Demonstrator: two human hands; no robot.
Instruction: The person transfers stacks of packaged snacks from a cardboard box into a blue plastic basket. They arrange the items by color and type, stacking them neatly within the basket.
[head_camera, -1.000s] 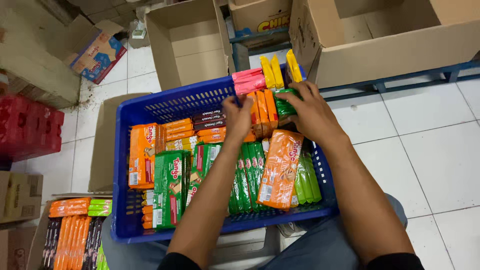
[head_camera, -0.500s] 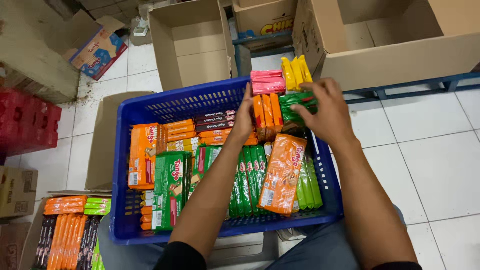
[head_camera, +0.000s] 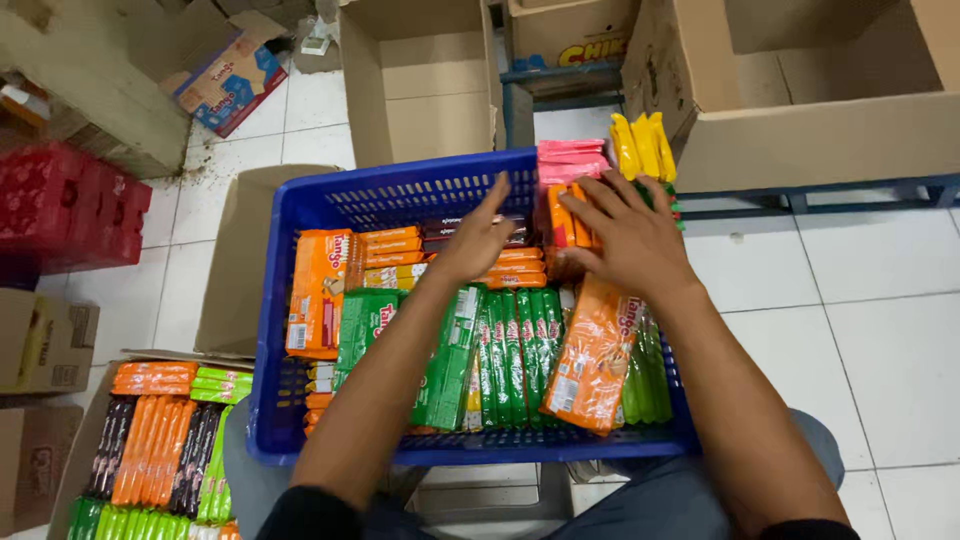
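Your blue basket (head_camera: 300, 300) sits on your lap, full of snack packs. Your right hand (head_camera: 630, 235) lies flat with loose fingers on the upright orange packs (head_camera: 562, 215) at the back. Your left hand (head_camera: 480, 235) is flat beside them, holding nothing. Push hard and the yellow packs (head_camera: 640, 145) could tip out.

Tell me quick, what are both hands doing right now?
Left hand: open, fingers flat on the orange packs in the blue basket, holding nothing.
Right hand: open, fingers spread over upright orange packs, gripping nothing.
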